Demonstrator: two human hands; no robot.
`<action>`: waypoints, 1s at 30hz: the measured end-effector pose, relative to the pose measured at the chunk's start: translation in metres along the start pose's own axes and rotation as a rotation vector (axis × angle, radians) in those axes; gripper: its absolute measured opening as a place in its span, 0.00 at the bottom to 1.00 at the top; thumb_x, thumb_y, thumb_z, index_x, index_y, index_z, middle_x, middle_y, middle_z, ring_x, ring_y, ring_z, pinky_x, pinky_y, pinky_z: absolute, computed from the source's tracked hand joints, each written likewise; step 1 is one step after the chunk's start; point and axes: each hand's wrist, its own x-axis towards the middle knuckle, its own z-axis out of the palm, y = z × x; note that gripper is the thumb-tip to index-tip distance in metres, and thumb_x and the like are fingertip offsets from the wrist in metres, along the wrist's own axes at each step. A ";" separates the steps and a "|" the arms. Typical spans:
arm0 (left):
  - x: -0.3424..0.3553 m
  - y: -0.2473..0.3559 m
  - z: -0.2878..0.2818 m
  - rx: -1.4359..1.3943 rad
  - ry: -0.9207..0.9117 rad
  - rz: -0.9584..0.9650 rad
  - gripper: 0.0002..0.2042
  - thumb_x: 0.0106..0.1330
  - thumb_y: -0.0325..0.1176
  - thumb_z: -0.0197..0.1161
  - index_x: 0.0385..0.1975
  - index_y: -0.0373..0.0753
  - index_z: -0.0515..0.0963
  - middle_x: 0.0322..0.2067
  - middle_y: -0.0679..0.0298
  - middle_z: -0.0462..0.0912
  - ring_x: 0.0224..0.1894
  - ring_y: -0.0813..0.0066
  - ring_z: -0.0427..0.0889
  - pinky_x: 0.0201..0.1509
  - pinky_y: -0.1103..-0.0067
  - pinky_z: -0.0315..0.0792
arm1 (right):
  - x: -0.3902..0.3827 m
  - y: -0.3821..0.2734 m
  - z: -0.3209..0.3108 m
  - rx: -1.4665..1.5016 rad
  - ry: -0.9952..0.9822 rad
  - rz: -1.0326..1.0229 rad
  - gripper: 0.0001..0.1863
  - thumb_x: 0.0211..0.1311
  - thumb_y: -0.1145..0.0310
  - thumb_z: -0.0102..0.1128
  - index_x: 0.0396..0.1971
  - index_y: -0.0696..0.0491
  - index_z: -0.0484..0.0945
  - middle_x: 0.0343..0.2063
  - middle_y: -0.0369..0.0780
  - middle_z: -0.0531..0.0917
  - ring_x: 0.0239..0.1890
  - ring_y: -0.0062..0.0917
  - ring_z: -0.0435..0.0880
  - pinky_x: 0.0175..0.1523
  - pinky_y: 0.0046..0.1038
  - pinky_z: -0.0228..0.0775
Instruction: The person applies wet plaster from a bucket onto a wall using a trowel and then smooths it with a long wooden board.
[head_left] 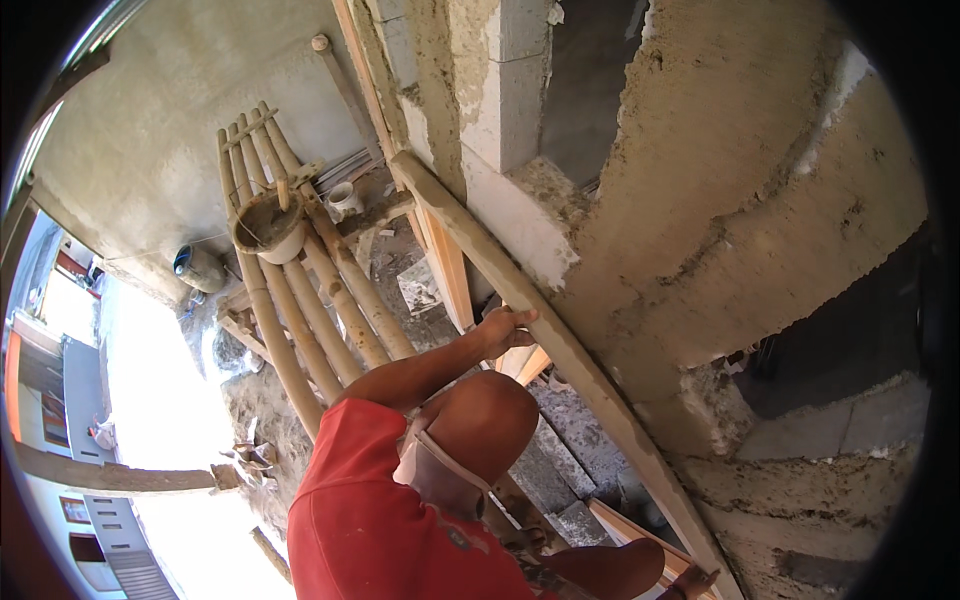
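My left hand (506,331) is closed on the edge of a long mortar-smeared wooden board (582,372), which slants from upper middle to lower right along the rough plastered wall (760,200). My right hand (692,581), partly seen at the bottom right, grips the same board near its lower end; its fingers lie on the edge. Orange-brown timber pieces (440,255) stand behind the board. My red sleeve and bare knee fill the lower middle.
A bamboo-pole platform (280,320) holds a mortar bucket (287,237). A small white pail (342,200) and a dark drum (205,270) sit near the back wall. Rubble covers the ground (420,325) below. Dark openings (840,330) interrupt the wall at right; a wooden beam (90,470) crosses at left.
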 end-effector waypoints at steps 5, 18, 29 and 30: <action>0.006 -0.018 -0.004 0.021 -0.013 -0.046 0.21 0.64 0.42 0.62 0.54 0.41 0.70 0.48 0.64 0.77 0.44 0.66 0.80 0.51 0.71 0.72 | 0.011 0.002 -0.005 0.007 0.001 -0.003 0.22 0.61 0.59 0.55 0.51 0.57 0.73 0.49 0.49 0.78 0.51 0.43 0.75 0.57 0.43 0.66; 0.024 -0.042 -0.014 0.042 0.002 -0.044 0.23 0.64 0.43 0.63 0.55 0.42 0.69 0.50 0.63 0.76 0.47 0.64 0.78 0.54 0.68 0.69 | 0.031 0.004 -0.017 0.004 0.011 -0.001 0.22 0.61 0.60 0.54 0.51 0.57 0.73 0.50 0.49 0.77 0.51 0.43 0.74 0.56 0.42 0.66; 0.018 -0.034 -0.004 -0.019 -0.071 0.064 0.24 0.64 0.40 0.62 0.56 0.36 0.67 0.53 0.60 0.74 0.55 0.64 0.75 0.61 0.65 0.69 | 0.039 0.001 -0.020 -0.010 0.006 0.004 0.21 0.62 0.61 0.54 0.51 0.57 0.73 0.50 0.49 0.76 0.51 0.42 0.74 0.56 0.42 0.66; 0.017 -0.033 -0.003 -0.018 -0.063 0.061 0.24 0.64 0.39 0.61 0.56 0.35 0.67 0.53 0.59 0.74 0.55 0.64 0.75 0.61 0.65 0.69 | 0.037 -0.001 -0.018 -0.010 0.005 0.006 0.21 0.62 0.61 0.54 0.51 0.57 0.73 0.50 0.49 0.76 0.51 0.42 0.74 0.56 0.42 0.66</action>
